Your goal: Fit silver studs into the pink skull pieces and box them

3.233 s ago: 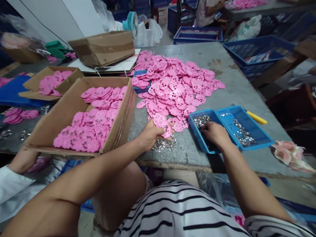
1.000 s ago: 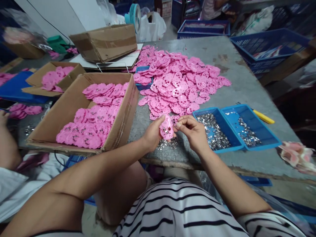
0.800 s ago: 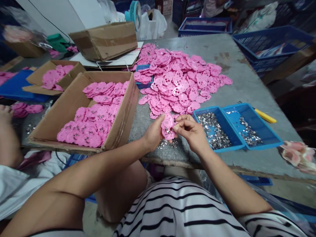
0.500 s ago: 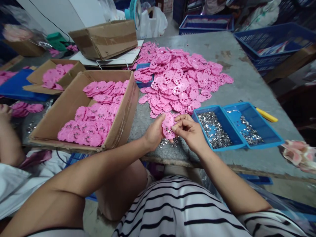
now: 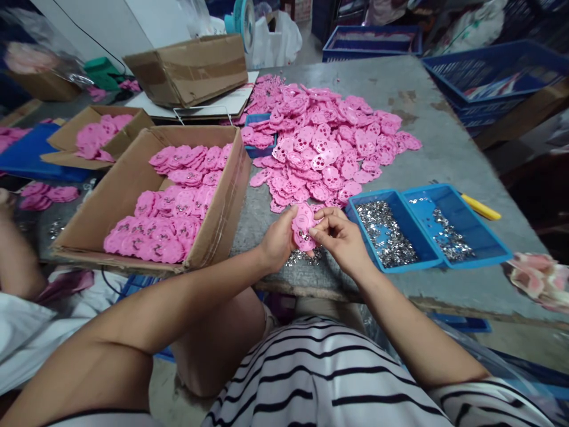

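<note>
Boxes: two open cardboard boxes point(image 5: 133, 196) of pink parts at left, a third closed behind.
Left hand point(image 5: 278, 237): grip closed on one pink part point(image 5: 303, 224), above the worktop's point(image 5: 444, 154) near edge.
Right hand point(image 5: 342, 237): fingertips pinched at that part.
Trays: two blue trays point(image 5: 427, 228) of metal bits, right.
Change: 3.2 s ago the right hand was in a tray; now at the part.

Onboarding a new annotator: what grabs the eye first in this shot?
The big heap of pink plastic pieces spread across the grey table, with more stacked in the open cardboard box at left. Front and centre, the left hand holds one pink piece while the right hand pinches at it, beside a blue tray of small metal parts.
</note>
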`<state>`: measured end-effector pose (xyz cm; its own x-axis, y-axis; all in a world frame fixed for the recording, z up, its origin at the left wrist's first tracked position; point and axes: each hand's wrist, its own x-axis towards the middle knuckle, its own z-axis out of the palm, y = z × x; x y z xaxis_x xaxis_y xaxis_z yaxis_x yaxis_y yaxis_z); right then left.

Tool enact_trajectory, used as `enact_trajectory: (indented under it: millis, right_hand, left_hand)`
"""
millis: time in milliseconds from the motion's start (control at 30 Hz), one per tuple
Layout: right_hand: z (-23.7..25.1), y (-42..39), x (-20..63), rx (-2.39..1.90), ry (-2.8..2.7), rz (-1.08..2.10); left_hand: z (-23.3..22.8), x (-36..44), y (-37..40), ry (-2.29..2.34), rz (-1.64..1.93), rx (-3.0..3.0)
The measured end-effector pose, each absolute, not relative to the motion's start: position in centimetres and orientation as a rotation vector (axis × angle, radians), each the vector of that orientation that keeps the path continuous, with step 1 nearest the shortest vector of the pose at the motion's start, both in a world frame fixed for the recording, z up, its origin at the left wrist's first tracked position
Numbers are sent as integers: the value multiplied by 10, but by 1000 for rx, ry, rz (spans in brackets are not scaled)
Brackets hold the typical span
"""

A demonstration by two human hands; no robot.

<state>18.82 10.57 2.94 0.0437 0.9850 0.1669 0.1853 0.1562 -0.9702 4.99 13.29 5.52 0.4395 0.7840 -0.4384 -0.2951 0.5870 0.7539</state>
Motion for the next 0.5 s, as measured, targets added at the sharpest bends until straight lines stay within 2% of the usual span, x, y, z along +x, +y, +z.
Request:
enact_trajectory:
  millis: [267, 433, 500]
  right_hand:
    - [23, 107, 184, -1258, -1339, 851]
    - [28, 109, 194, -1252, -1205, 1057]
    - [33, 113, 213, -1298, -1178, 945]
  left_hand:
    - [54, 50, 134, 848, 755, 647]
    - [57, 48, 134, 803, 732, 713]
    - [59, 47, 132, 795, 717, 788]
